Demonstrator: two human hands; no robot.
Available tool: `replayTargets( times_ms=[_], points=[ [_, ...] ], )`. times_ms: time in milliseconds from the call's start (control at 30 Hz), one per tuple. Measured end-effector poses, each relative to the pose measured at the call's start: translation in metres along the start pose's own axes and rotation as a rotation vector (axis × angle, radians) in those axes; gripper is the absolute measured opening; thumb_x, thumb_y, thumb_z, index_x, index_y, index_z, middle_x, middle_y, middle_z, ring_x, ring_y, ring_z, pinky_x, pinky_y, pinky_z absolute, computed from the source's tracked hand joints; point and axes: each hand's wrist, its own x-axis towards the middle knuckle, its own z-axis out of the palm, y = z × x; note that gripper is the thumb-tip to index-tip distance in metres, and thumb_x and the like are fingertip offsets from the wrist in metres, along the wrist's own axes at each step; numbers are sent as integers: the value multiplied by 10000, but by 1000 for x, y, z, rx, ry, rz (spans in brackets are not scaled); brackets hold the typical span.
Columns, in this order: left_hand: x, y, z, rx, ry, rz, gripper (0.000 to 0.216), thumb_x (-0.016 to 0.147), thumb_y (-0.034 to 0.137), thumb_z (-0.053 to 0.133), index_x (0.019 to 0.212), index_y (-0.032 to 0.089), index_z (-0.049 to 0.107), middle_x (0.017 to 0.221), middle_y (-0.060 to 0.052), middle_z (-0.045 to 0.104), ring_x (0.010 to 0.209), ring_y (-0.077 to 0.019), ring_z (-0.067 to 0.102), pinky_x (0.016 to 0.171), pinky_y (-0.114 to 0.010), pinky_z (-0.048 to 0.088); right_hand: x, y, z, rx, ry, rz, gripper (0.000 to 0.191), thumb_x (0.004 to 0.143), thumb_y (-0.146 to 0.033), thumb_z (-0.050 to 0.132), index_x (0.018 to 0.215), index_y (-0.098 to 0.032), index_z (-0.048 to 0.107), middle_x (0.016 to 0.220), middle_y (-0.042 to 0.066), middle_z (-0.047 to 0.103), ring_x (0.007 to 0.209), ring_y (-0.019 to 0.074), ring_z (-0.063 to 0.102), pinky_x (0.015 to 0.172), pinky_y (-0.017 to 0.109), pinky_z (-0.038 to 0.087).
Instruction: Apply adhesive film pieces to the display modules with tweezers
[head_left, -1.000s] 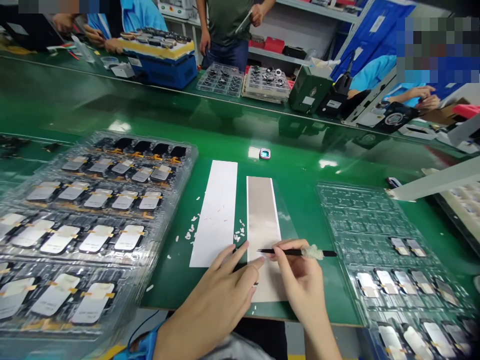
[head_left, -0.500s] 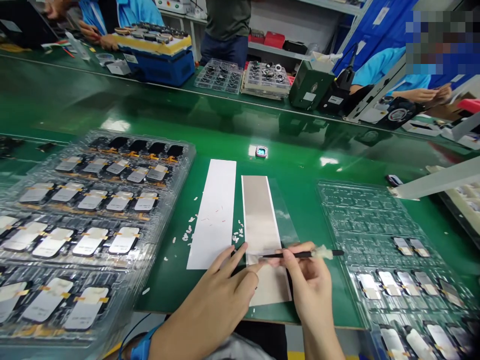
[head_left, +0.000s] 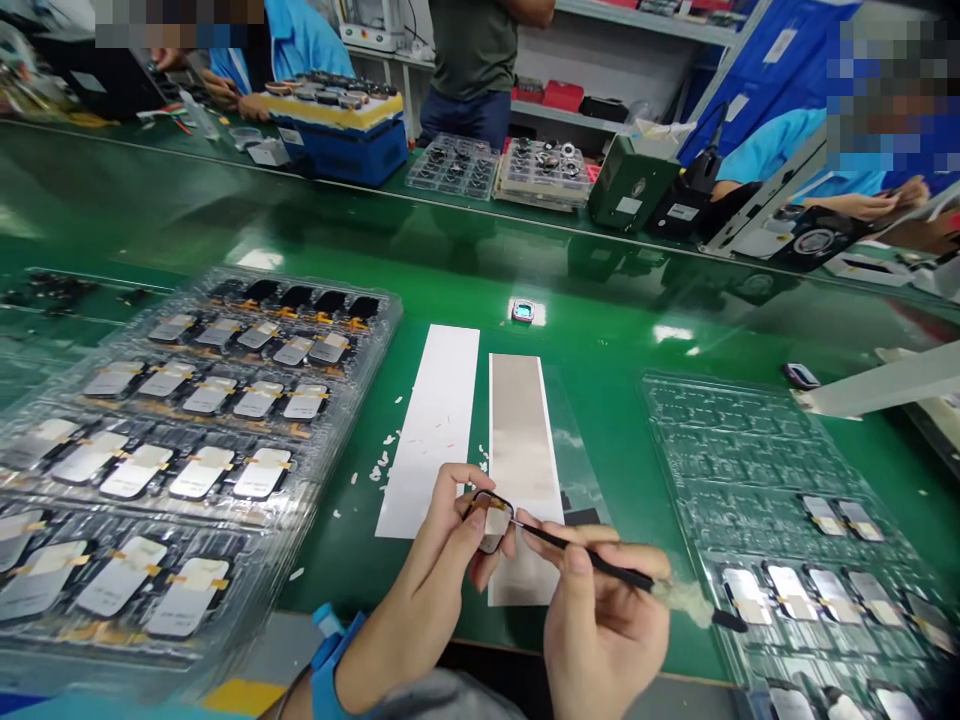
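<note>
My left hand is closed round a small rectangular screen part with a dark frame, held up above the green table's front edge. My right hand pinches black tweezers wrapped with pale tape near the back end. The tweezer tip touches the part at its right edge. Under both hands lies a grey strip, with a white strip just to its left. Small white scraps are scattered beside the white strip.
Clear plastic trays with several screen parts fill the left. Another clear tray, partly filled, lies at the right. A small watch-like device sits beyond the strips. Across the green belt stand boxes, trays and other people at work.
My left hand has lifted off the grey strip and now holds the small screen part up. My right hand has dropped lower and angled the tweezers up-left to the part.
</note>
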Motion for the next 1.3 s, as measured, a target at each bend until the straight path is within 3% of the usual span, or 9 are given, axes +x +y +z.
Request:
replayTargets(
  times_ms=[133, 500, 1000, 1300],
  points=[
    [-1, -1, 2, -59, -6, 37, 262, 1027, 501, 368, 1117, 255, 372, 828, 13, 562, 670, -125, 432, 673, -262, 388, -2, 4, 6, -22, 20, -58, 148, 950, -136, 543, 960, -245, 443, 828, 8, 669, 780, 188, 740, 651, 335, 661],
    [0, -7, 0, 3, 7, 38, 176, 1058, 419, 324, 1108, 263, 391, 806, 21, 533, 685, -127, 445, 696, -257, 399, -3, 8, 5, -33, 29, -68, 148, 943, -128, 556, 963, -240, 461, 841, 20, 702, 777, 171, 734, 692, 339, 662],
    [-2, -5, 2, 20, 18, 56, 187, 1053, 423, 349, 1072, 245, 401, 773, 22, 543, 640, -109, 459, 653, -236, 426, -1, 7, 6, -62, 20, -51, 154, 941, -150, 575, 943, -234, 446, 829, 25, 698, 769, 191, 743, 650, 329, 667],
    [5, -16, 1, 90, 105, 136, 194, 1020, 411, 459, 993, 239, 374, 732, 29, 521, 662, -118, 491, 568, -214, 371, 1, 8, 5, 36, 31, 26, 126, 942, -157, 557, 959, -239, 463, 871, 22, 676, 771, 179, 731, 607, 320, 662]
  ],
)
